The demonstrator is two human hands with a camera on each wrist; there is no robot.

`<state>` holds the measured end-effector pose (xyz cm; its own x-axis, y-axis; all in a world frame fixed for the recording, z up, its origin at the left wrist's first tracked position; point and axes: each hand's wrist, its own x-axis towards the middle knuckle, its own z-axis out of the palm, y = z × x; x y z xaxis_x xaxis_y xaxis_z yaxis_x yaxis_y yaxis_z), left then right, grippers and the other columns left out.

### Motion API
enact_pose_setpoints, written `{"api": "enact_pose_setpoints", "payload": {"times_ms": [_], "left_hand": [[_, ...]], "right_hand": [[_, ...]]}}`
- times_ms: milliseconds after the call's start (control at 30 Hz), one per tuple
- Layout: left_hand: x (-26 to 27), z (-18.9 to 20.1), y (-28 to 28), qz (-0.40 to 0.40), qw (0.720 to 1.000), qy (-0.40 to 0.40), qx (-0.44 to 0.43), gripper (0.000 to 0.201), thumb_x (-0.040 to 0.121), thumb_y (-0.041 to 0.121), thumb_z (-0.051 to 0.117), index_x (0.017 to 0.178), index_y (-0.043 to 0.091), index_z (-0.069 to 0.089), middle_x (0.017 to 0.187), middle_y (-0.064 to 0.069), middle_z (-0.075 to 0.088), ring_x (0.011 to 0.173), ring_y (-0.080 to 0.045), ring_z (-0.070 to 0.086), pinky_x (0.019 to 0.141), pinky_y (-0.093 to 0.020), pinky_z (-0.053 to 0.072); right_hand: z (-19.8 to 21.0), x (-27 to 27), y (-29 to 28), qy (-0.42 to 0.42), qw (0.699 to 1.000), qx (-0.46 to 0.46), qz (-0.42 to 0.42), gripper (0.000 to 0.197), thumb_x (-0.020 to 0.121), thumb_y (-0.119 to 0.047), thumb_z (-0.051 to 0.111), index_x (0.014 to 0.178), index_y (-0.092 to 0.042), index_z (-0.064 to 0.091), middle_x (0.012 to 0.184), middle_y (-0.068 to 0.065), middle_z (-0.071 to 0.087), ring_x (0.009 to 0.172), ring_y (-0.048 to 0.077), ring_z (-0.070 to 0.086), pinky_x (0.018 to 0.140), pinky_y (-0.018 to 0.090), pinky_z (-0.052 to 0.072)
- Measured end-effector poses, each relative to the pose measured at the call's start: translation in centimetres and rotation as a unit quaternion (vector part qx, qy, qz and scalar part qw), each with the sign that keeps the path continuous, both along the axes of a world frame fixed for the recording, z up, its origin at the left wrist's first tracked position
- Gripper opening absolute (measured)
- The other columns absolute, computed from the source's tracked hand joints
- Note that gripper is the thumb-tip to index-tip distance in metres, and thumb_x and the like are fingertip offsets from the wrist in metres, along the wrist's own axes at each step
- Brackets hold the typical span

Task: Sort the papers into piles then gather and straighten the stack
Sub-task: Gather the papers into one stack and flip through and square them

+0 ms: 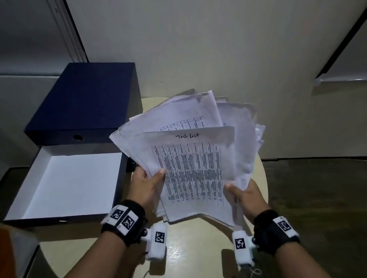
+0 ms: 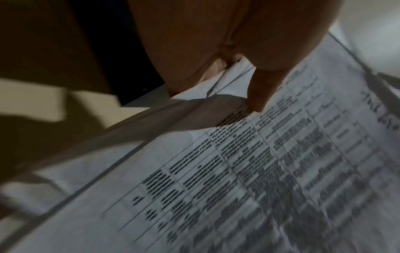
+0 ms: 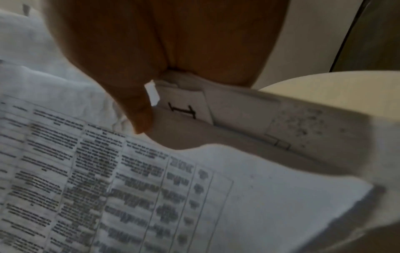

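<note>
At the far left, an open dark-blue cardboard box with a white inside (image 1: pixel 17 213) lies empty on the round, pale-yellow table (image 1: pixel 190 261), and its dark-blue lid (image 1: pixel 85 103) sits just behind it, near the wall. To the right of the box, the left hand (image 1: pixel 145 185) grips the left edge of a loose, fanned bundle of white printed papers (image 1: pixel 194 167), thumb curled over the top sheet and the other fingers hidden behind the bundle; the left wrist view shows that thumb (image 2: pixel 262 95) pressing on the printed table of the front sheet (image 2: pixel 259 179). The bundle is held up in the air above the table, sheets splayed out at different angles, the front one bearing a handwritten heading and a dense grid of text. Further right, the right hand (image 1: pixel 244 197) pinches the lower right corner of the bundle, thumb on top; in the right wrist view the thumb (image 3: pixel 138 109) clamps several layered sheets (image 3: pixel 238 196) whose edges are stepped and uneven. No separate piles show on the table, so this looks like the gathering step, with straightening not yet done, though an early stage before sorting cannot be ruled out. The next move probably calls for loosening both grips a little, standing the bundle's lower edge on the table and tapping it so the splayed sheets slide level.
</note>
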<state>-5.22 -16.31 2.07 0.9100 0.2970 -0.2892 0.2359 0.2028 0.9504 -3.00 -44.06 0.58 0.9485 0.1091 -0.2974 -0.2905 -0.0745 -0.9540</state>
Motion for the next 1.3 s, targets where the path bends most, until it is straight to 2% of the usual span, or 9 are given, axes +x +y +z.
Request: {"api": "enact_pose_setpoints", "payload": {"times_ms": [167,300,433,533,733,867,1033,1200,1300], "left_hand": [[-0.7,1.5,0.2,-0.001,0.999,-0.024,0.029,0.029,0.085,0.0,0.068,0.107,0.016,0.06,0.102,0.001,0.07,0.096,-0.013,0.066,0.085,-0.039,0.056],[-0.7,1.2,1.1,-0.022,0.991,-0.064,0.116,0.055,0.068,0.015,0.074,0.12,0.013,0.058,0.117,-0.009,0.065,0.111,-0.023,0.062,0.099,-0.047,0.05],[-0.4,1.5,1.0,-0.009,0.992,-0.083,0.097,0.057,0.062,-0.007,0.07,0.112,0.014,0.054,0.104,0.004,0.06,0.098,-0.014,0.061,0.086,-0.022,0.053],[-0.1,1.7,1.2,-0.004,0.997,-0.066,0.034,0.06,0.069,-0.021,0.06,0.119,0.011,0.049,0.105,-0.005,0.062,0.096,-0.021,0.067,0.076,-0.033,0.058],[0.4,1.4,2.1,-0.009,0.998,-0.063,0.029,0.058,0.07,-0.028,0.055,0.117,0.004,0.05,0.101,-0.011,0.065,0.099,-0.027,0.064,0.066,-0.027,0.057],[0.6,1.5,2.2,-0.048,0.991,-0.079,0.096,0.057,0.061,0.002,0.059,0.117,-0.004,0.047,0.11,-0.02,0.06,0.099,-0.025,0.059,0.077,-0.033,0.053],[1.0,0.9,2.8,-0.045,0.99,-0.09,0.095,0.063,0.052,-0.005,0.06,0.115,-0.006,0.057,0.104,-0.01,0.067,0.098,-0.021,0.062,0.075,-0.02,0.055],[0.6,2.8,2.1,-0.079,0.986,-0.102,0.109,0.03,0.078,-0.003,0.063,0.107,0.004,0.064,0.089,0.015,0.075,0.089,0.0,0.069,0.072,-0.012,0.052],[0.8,2.7,1.3,-0.082,0.985,-0.115,0.098,0.03,0.081,-0.012,0.067,0.11,-0.005,0.062,0.098,-0.011,0.065,0.089,-0.003,0.066,0.082,-0.024,0.05]], "right_hand": [[-1.4,1.1,1.5,0.0,0.998,-0.013,-0.065,0.046,0.075,-0.005,0.079,0.118,-0.004,0.061,0.11,0.014,0.073,0.105,0.035,0.068,0.091,0.047,0.056],[-1.3,1.3,2.1,-0.035,0.996,-0.016,-0.075,0.033,0.079,0.013,0.068,0.104,-0.008,0.064,0.1,0.015,0.074,0.097,0.036,0.07,0.088,0.051,0.057],[-0.5,1.4,2.5,-0.05,0.996,0.009,-0.078,0.038,0.07,0.008,0.062,0.106,-0.002,0.062,0.098,0.018,0.073,0.097,0.034,0.07,0.084,0.049,0.058],[-0.7,1.6,2.6,-0.043,0.995,0.03,-0.088,0.059,0.061,0.003,0.06,0.12,-0.001,0.056,0.107,0.022,0.07,0.106,0.04,0.067,0.09,0.056,0.056],[-0.3,1.3,2.6,-0.035,0.991,0.068,-0.113,0.063,0.055,0.001,0.059,0.116,-0.011,0.052,0.112,0.026,0.064,0.107,0.037,0.062,0.093,0.05,0.052],[-0.7,1.3,2.7,-0.028,0.998,0.021,-0.059,0.049,0.057,0.001,0.064,0.106,-0.001,0.057,0.107,0.028,0.06,0.109,0.045,0.056,0.082,0.042,0.053],[0.7,1.5,2.6,-0.088,0.991,0.076,-0.06,0.055,0.055,0.006,0.053,0.108,-0.004,0.057,0.088,0.011,0.07,0.087,0.019,0.069,0.069,0.032,0.058],[0.0,1.4,3.0,-0.093,0.99,-0.035,-0.099,0.029,0.084,0.001,0.071,0.111,-0.008,0.064,0.099,0.007,0.073,0.096,0.023,0.069,0.072,0.029,0.056],[0.5,1.0,3.9,-0.109,0.983,-0.078,-0.128,0.012,0.094,-0.012,0.064,0.092,-0.002,0.067,0.087,0.018,0.072,0.087,0.032,0.07,0.069,0.035,0.056]]}}
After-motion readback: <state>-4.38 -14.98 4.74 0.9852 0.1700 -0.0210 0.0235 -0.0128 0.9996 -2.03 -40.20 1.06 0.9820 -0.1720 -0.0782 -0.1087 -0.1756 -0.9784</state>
